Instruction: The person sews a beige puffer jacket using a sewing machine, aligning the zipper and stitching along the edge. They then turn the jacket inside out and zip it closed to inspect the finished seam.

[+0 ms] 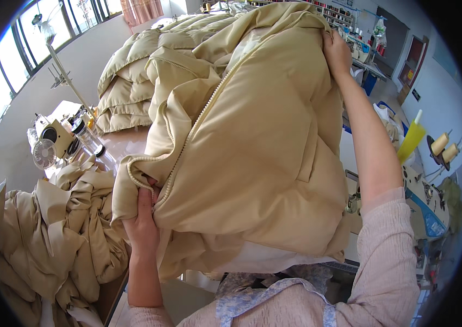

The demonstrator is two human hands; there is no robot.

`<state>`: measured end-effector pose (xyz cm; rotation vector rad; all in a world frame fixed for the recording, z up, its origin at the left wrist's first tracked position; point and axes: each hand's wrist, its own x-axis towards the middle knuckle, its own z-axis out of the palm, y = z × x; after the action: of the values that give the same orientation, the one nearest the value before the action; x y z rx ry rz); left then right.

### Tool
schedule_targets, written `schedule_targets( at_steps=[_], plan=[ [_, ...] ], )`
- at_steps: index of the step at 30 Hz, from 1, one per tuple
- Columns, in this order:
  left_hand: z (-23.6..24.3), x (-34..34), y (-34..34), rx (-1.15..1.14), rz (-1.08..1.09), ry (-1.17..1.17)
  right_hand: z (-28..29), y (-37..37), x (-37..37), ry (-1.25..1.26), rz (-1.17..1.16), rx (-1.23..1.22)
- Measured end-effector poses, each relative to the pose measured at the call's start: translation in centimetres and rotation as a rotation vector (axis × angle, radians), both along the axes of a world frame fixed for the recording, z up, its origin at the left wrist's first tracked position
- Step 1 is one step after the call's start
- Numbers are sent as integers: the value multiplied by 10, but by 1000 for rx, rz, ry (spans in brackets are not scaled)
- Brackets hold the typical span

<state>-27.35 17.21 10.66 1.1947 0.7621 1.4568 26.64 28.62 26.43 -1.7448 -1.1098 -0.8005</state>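
Note:
A beige puffer jacket (pixel 252 136) with a pale toothed zipper (pixel 206 106) fills the middle of the view, lifted up in front of me. At its lower left, my left hand (pixel 145 212) grips the bottom end of the zipper edge, its fingertips partly hidden in the fabric. My right hand (pixel 337 53) is closed on the jacket's upper right edge, near the collar; some of those fingers are behind the cloth. A slanted pocket seam shows on the front panel, and white lining hangs out below the hem.
Quilted beige jackets (pixel 127 82) lie stacked behind on the table. Loose beige fabric (pixel 62 234) is heaped at the left, near a small fan (pixel 44 153) and a clear bottle (pixel 88 139). Thread cones (pixel 444 148) and a sewing machine (pixel 424 201) stand at right.

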Motion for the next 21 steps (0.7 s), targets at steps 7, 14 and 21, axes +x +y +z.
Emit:
schedule_targets(
  at_steps=[7, 14, 21],
  plan=[
    [-82, 69, -76, -516, -71, 434, -84, -72, -14, -142, 70, -432],
    [-112, 54, -129, -647, -329, 172, -109, -291, -255, 1255, 1238, -885],
    [-82, 53, -141, -513, -337, 260, -260, -350, -329, 1786, 1139, -597]
  ],
)
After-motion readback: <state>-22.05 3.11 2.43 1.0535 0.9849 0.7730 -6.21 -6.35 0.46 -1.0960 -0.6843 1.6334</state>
